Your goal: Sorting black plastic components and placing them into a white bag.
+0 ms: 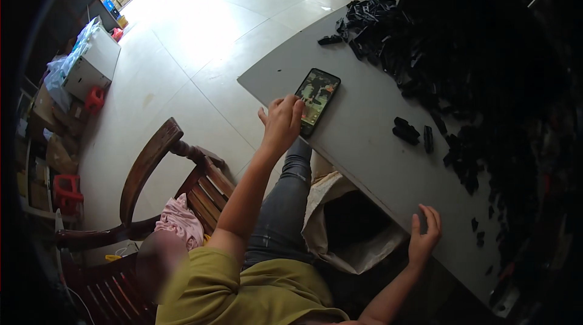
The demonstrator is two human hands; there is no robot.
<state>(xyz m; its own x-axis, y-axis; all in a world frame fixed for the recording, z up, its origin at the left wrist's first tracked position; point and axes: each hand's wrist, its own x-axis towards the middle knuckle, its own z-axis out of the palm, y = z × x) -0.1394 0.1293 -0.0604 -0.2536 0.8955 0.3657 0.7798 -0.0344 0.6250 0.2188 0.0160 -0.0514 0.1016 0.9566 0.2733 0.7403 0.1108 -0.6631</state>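
A black smartphone (pixel 320 95) lies face up near the left edge of the grey table, its lit screen showing a picture. My left hand (pixel 283 120) reaches over its left side, fingertips bent at the screen, thumb held apart; it does not grip the phone. At the table's near edge, my right hand (pixel 426 235) is open with fingers loosely stretched and nothing in them. Beyond it lie a few black plastic clip-like pieces (pixel 406 131), and a large heap of similar black pieces (pixel 388 40) covers the far and right side of the table.
Below the table edge an open pale sack (pixel 316 209) with a dark inside stands by my leg. On my left is a wooden armchair (pixel 146 173) with a pink cloth (pixel 180 222). Red stools (pixel 67 194) and a white box (pixel 94 61) line the left wall.
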